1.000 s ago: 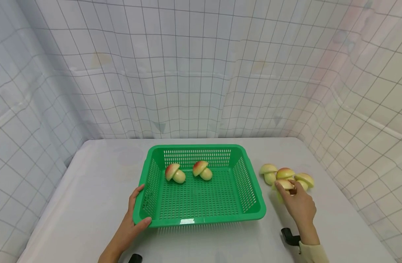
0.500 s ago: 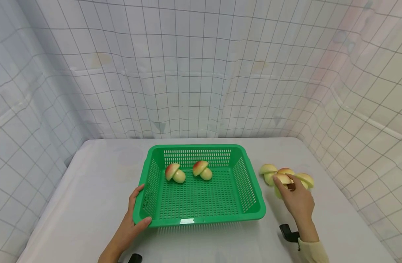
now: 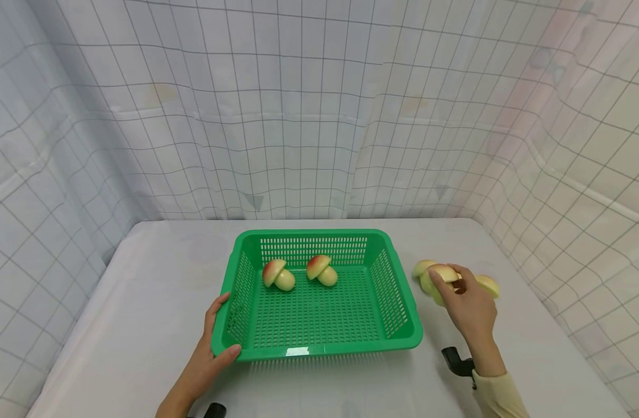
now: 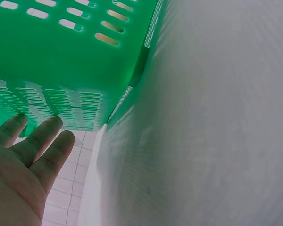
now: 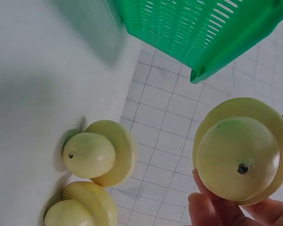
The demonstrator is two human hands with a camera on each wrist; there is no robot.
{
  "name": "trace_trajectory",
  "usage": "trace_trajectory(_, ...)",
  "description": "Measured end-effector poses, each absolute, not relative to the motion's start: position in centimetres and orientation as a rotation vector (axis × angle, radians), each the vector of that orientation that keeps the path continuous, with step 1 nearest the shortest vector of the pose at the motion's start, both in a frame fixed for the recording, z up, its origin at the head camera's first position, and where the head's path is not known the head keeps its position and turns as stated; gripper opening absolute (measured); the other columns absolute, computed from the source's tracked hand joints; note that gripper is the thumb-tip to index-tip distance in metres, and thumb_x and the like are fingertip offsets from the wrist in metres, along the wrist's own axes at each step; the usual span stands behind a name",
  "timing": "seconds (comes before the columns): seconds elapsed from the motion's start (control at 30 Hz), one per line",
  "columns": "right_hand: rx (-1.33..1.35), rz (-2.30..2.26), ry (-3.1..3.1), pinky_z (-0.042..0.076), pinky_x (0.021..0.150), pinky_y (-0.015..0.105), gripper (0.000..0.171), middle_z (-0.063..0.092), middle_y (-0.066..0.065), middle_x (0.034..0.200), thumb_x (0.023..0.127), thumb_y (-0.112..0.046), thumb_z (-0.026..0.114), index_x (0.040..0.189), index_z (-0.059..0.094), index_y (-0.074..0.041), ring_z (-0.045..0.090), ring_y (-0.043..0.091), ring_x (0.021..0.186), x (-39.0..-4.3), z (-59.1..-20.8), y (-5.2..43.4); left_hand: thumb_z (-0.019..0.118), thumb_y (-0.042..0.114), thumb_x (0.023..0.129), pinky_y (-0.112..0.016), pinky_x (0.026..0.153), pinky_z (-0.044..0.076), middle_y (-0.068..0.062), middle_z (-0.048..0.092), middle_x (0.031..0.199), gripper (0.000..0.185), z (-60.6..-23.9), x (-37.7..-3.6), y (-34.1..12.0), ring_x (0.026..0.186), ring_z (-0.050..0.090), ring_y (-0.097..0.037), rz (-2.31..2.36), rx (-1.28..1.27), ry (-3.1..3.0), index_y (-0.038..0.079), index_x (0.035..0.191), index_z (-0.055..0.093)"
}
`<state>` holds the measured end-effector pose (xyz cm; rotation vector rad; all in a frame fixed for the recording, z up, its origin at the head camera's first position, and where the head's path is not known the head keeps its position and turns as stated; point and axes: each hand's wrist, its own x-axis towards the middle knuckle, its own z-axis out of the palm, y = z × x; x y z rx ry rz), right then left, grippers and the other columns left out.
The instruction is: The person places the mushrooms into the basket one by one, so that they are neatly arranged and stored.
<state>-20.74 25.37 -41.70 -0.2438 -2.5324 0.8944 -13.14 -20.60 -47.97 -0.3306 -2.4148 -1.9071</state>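
Observation:
In the head view, my left hand (image 3: 203,361) holds the near left corner of a green plastic basket (image 3: 351,347), thumb and index finger on its rim. The left wrist view has other fingers (image 4: 52,157) outstretched against its outer wall. My right hand (image 3: 473,313) pinches a pale yellow-green toy mushroom (image 3: 444,271), raised off the table; its round stem and dark stem end face the right wrist camera. Right behind it lie more mushrooms, partly hidden: one at left (image 3: 422,267), one at right (image 3: 488,285). Inside the basket are two red-capped mushrooms (image 3: 279,276) (image 3: 322,271).
A white cloth (image 3: 157,302) covers the table. Grid-patterned curtains (image 3: 309,128) hang behind it and at both sides. Black camera mounts show at the wrists, the right one (image 3: 457,361) being the plainer. Two mushrooms (image 5: 89,154) (image 5: 68,216) lie on the table in the right wrist view.
My right hand has lifted the mushroom and shifted slightly up and left in the head view. The left hand and the basket have stayed in place.

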Motion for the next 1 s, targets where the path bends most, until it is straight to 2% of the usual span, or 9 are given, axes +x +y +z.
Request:
trace_trajectory(0.6, -0.059, 0.851, -2.401, 0.038, 0.057, 0.036, 0.047, 0.068, 0.01, 0.083, 0.083, -0.043, 0.069, 0.116, 0.066, -0.01, 0.06, 0.024, 0.072, -21.1, -40.4, 24.1, 0.053, 0.014, 0.089, -0.028, 0.088, 0.038, -0.012, 0.002, 0.153, 0.082, -47.8, -13.1, -20.6, 0.131, 0.021, -0.036, -1.919, -0.315, -2.421, 0.035, 0.151, 0.003)
trace_trajectory(1.0, -0.046, 0.852, -2.439, 0.039, 0.058, 0.036, 0.048, 0.067, 0.009, 0.082, 0.082, -0.045, 0.07, 0.116, 0.066, -0.012, 0.06, 0.023, 0.073, -21.3, -40.4, 23.6, 0.053, 0.014, 0.09, -0.027, 0.087, 0.039, -0.012, -0.001, 0.153, 0.081, -47.8, -13.1, -20.6, 0.131, 0.02, -0.037, -1.936, -0.313, -2.417, 0.035, 0.151, 0.004)
